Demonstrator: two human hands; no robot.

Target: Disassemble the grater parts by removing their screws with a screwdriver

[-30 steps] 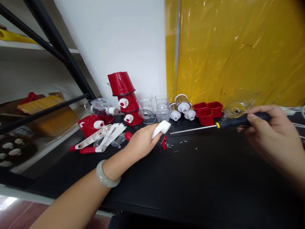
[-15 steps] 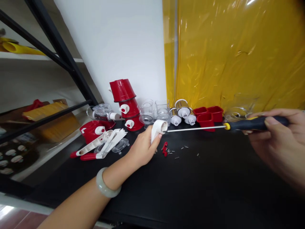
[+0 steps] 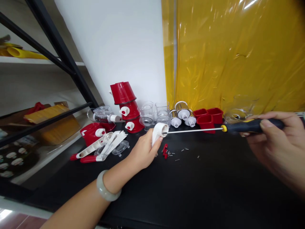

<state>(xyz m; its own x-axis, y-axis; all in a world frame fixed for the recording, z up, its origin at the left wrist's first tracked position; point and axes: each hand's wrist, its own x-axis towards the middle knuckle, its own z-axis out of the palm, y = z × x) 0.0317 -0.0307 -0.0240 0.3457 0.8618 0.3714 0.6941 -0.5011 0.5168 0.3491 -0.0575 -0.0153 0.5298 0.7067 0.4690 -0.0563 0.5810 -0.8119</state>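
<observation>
My left hand (image 3: 141,151) is closed round a white plastic part (image 3: 157,133) whose round open end faces right. In my right hand (image 3: 283,136) is a screwdriver (image 3: 254,126) with a black and yellow handle, held level. Its long metal shaft points left, and the tip is at or just inside the white part's opening; how deep it sits is hidden. Small red pieces (image 3: 165,150) and several small screws (image 3: 177,160) lie on the black table (image 3: 190,194) just below and right of my left hand.
Behind stand stacked red bases (image 3: 123,93), clear cups (image 3: 147,113), drum graters (image 3: 182,110) and red pushers (image 3: 205,122). White handles with red grips (image 3: 111,144) lie at the left, beside a shelf rack (image 3: 78,74). Yellow sheeting (image 3: 228,57) hangs behind.
The screwdriver and my right hand have shifted slightly left in view. The white part sits slightly lower in view, still in my left hand, with the shaft tip still at its opening.
</observation>
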